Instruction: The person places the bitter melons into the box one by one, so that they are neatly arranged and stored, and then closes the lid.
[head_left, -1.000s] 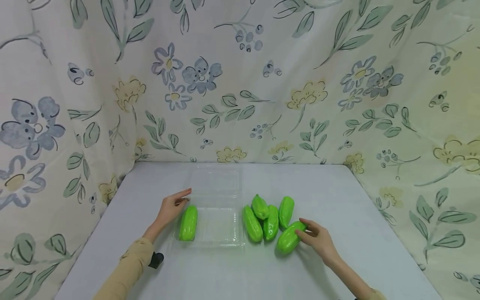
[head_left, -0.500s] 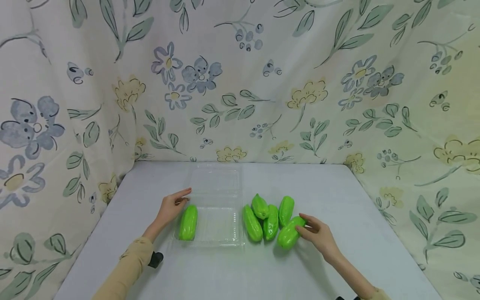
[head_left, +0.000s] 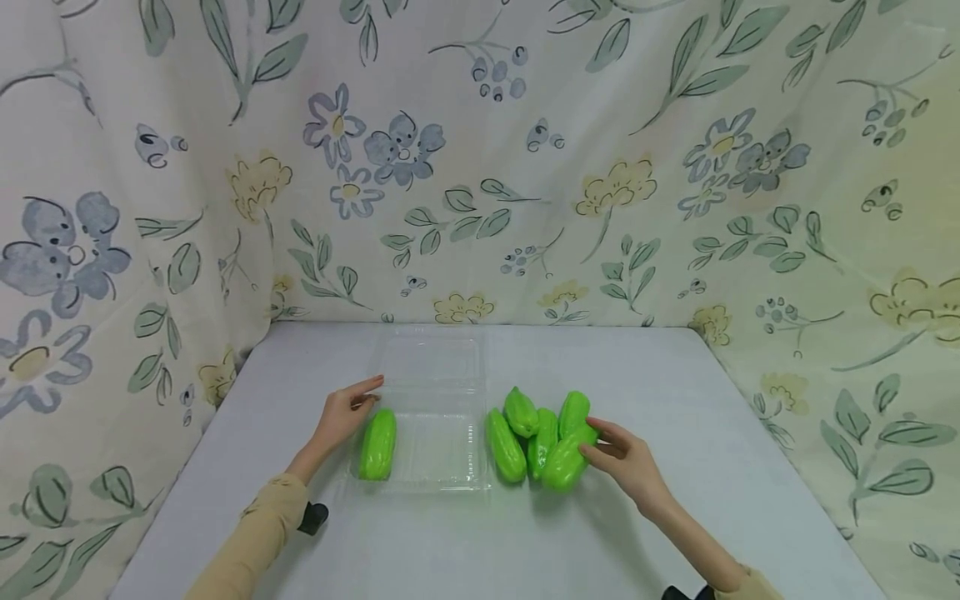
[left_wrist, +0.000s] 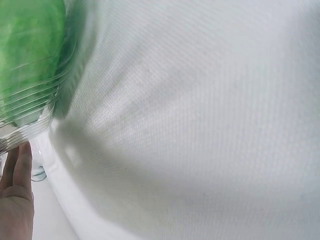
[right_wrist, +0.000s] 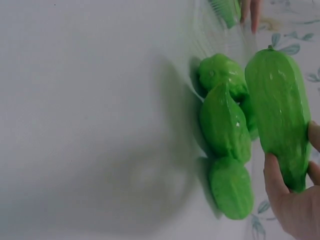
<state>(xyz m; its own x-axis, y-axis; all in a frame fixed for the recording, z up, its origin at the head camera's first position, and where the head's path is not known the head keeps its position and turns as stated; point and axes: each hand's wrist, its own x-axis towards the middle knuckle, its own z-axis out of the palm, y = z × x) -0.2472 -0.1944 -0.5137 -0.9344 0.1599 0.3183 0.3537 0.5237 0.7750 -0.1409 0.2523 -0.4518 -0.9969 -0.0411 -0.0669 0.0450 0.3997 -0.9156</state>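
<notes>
Right hand (head_left: 636,473) is holding a green gourd (head_left: 566,462), seemingly mid-carry and needing clearance over loose gourds (head_left: 506,448) between the clear clamshell (head_left: 437,450) and the desk's (head_left: 720,450) right edge; left hand (head_left: 340,414) is touching the clamshell, pinch unclear.

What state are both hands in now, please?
Left hand: at the edge of the clear clamshell container; cannot tell if gripping.
Right hand: holding a green gourd-like vegetable.
</notes>
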